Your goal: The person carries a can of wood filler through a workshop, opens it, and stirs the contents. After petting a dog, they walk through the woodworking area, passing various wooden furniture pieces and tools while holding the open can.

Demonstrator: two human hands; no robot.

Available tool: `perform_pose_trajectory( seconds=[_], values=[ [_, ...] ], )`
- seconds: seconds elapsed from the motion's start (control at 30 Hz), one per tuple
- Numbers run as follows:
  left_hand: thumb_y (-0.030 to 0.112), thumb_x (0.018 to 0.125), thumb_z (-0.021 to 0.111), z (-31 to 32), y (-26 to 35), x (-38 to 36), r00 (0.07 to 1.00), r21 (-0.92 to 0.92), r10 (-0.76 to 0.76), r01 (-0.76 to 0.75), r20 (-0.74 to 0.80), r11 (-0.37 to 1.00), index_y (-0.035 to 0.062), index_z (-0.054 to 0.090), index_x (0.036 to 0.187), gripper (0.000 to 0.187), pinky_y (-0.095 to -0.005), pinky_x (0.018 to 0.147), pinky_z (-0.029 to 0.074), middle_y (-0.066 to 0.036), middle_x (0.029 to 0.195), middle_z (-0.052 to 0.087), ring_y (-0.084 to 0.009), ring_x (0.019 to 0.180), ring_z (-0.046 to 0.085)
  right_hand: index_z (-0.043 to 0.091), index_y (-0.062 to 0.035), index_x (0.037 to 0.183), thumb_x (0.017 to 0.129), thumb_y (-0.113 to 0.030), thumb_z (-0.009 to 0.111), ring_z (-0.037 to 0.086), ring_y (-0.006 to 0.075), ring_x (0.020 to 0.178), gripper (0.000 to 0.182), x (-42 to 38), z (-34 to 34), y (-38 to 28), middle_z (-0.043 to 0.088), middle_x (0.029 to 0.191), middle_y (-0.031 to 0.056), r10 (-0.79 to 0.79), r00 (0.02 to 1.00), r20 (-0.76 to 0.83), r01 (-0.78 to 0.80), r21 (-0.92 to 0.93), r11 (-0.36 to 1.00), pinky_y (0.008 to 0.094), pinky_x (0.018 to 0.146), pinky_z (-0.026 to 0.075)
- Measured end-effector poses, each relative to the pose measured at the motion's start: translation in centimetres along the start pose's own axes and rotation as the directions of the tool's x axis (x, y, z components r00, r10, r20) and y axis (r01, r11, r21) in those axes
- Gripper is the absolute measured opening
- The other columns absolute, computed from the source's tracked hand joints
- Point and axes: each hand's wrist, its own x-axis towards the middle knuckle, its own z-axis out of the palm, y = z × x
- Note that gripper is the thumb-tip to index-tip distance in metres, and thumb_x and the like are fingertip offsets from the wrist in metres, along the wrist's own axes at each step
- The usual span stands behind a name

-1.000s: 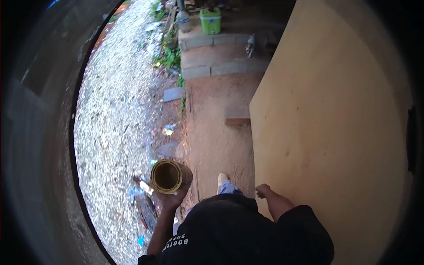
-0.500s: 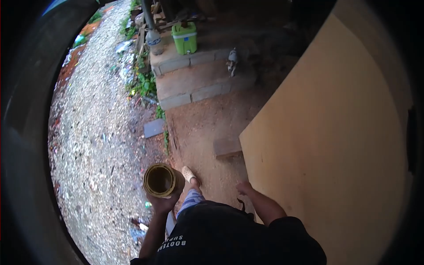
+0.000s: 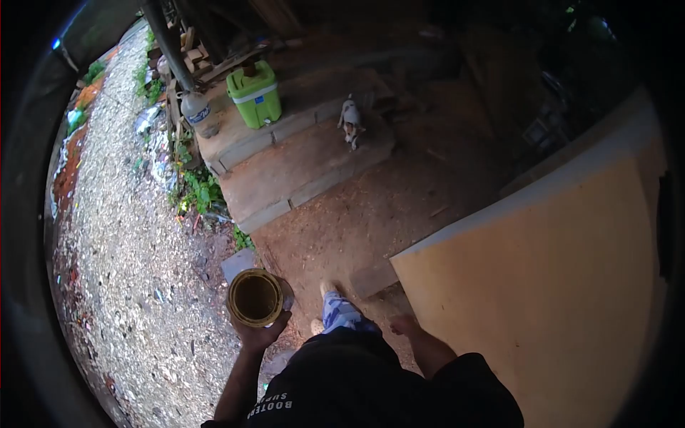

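My left hand (image 3: 260,334) is wrapped around a round open-topped can (image 3: 255,298), held upright in front of my left side. Its rim looks smeared brownish yellow, and the inside is dark, so I cannot make out the contents. My right hand (image 3: 404,325) hangs low by my right side with its fingers curled in, and nothing shows in it. Close to that hand is the edge of a large pale wooden board (image 3: 528,278).
Ahead, block-edged steps (image 3: 285,167) bear a green cooler box (image 3: 255,96), a large plastic bottle (image 3: 198,114) and a small dog (image 3: 349,123). A wooden block (image 3: 373,279) lies on the dirt by the board's corner. Gravel ground (image 3: 135,235) runs along the left.
I have stepped forward and my view has turned to the right. The steps, cooler and dog appear nearer. The can stays in my left hand.
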Motion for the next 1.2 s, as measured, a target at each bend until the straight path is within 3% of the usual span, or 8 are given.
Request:
perform_pose_trajectory(
  seconds=[0.33, 0.43, 0.5, 0.53, 0.9, 1.03, 1.1, 1.2],
  values=[
    [0.021, 0.069, 0.094, 3.2, -8.0, 18.1, 0.996, 0.069, -0.052, 0.047, 0.066, 0.996, 0.0014, 0.053, 0.137, 0.083, -0.0389, 0.101, 0.052, -0.011, 0.128, 0.064, -0.0229, 0.117, 0.063, 0.071, -0.0035, 0.087, 0.09, -0.027, 0.067, 0.071, 0.0222, 0.062, 0.024, 14.4, -0.6, -13.2, 0.07, 0.074, 0.0092, -0.091, 0.992, 0.084, 0.093, -0.02, 0.995, 0.0373, 0.054, 0.057],
    [0.022, 0.069, 0.094, 4.9, -9.6, 23.4, 0.999, 0.046, -0.022, 0.024, -0.028, 0.999, 0.0015, 0.051, 0.139, 0.085, -0.0391, 0.102, 0.05, -0.012, 0.131, 0.062, -0.0232, 0.12, 0.061, 0.071, -0.0028, 0.089, 0.091, -0.028, 0.067, 0.07, 0.0237, 0.063, 0.026, 17.0, -4.4, -18.9, 0.07, 0.073, 0.0103, -0.695, 0.66, 0.284, 0.548, -0.815, 0.187, 0.0386, 0.056, 0.056],
    [0.025, 0.069, 0.096, 5.6, -10.2, 26.5, 0.997, 0.078, -0.079, 0.081, -0.022, 0.994, 0.0006, 0.049, 0.141, 0.089, -0.0397, 0.103, 0.05, -0.013, 0.132, 0.061, -0.0236, 0.121, 0.06, 0.071, -0.0022, 0.09, 0.092, -0.028, 0.066, 0.07, 0.0246, 0.063, 0.027, 17.4, -5.8, -23.9, 0.069, 0.074, 0.0111, -0.398, 0.917, -0.031, 0.381, -0.227, 0.896, 0.0391, 0.057, 0.056],
    [0.026, 0.069, 0.096, 6.0, -11.2, 27.8, 0.998, 0.089, -0.06, 0.063, -0.032, 0.994, 0.0003, 0.049, 0.141, 0.09, -0.0396, 0.103, 0.05, -0.013, 0.132, 0.061, -0.0236, 0.121, 0.061, 0.07, -0.0019, 0.09, 0.092, -0.028, 0.066, 0.069, 0.025, 0.064, 0.027, 17.6, -6.3, -26.6, 0.069, 0.074, 0.0116, -0.149, 0.987, -0.055, 0.157, 0.195, 0.968, 0.0394, 0.058, 0.056],
    [0.023, 0.068, 0.094, 12.0, -19.8, 46.0, 0.996, -0.101, 0.062, -0.067, -0.058, 0.993, -0.0006, 0.054, 0.134, 0.081, -0.0375, 0.096, 0.053, -0.013, 0.125, 0.065, -0.0236, 0.111, 0.065, 0.069, -0.0035, 0.097, 0.089, -0.02, 0.066, 0.072, 0.0232, 0.069, 0.019, 28.6, -9.9, -41.0, 0.069, 0.077, 0.0106, -0.376, 0.908, -0.187, 0.346, -0.171, 0.922, 0.0381, 0.061, 0.058],
    [0.023, 0.067, 0.095, 13.2, -21.1, 51.3, 1.0, -0.071, 0.005, -0.003, 0.022, 0.997, -0.0005, 0.054, 0.133, 0.082, -0.0385, 0.095, 0.054, -0.013, 0.122, 0.066, -0.0237, 0.108, 0.066, 0.067, -0.005, 0.099, 0.092, -0.022, 0.063, 0.071, 0.0273, 0.071, 0.019, 27.5, -12.6, -44.7, 0.068, 0.078, 0.0093, -0.631, 0.765, 0.126, 0.416, -0.846, 0.335, 0.0379, 0.063, 0.057],
    [0.022, 0.066, 0.095, 14.0, -22.1, 53.3, 1.0, -0.081, 0.012, -0.011, 0.014, 0.997, 0.0002, 0.055, 0.132, 0.08, -0.0387, 0.095, 0.054, -0.013, 0.12, 0.067, -0.0236, 0.108, 0.066, 0.068, -0.0056, 0.095, 0.092, -0.023, 0.063, 0.07, 0.0261, 0.067, 0.018, 26.0, -12.8, -47.8, 0.069, 0.077, 0.0094, -0.354, 0.926, -0.129, 0.296, -0.333, 0.895, 0.0379, 0.061, 0.057],
    [0.022, 0.065, 0.094, 14.9, -22.0, 56.8, 0.999, -0.044, 0.025, -0.024, 0.04, 0.999, 0.0007, 0.056, 0.131, 0.079, -0.0385, 0.094, 0.054, -0.013, 0.119, 0.067, -0.024, 0.107, 0.067, 0.067, -0.0071, 0.096, 0.092, -0.022, 0.063, 0.07, 0.0237, 0.063, 0.016, 25.3, -14.5, -52.1, 0.069, 0.074, 0.0102, -0.123, 0.969, -0.213, 0.142, 0.079, 0.987, 0.0384, 0.058, 0.057]
  ],
)
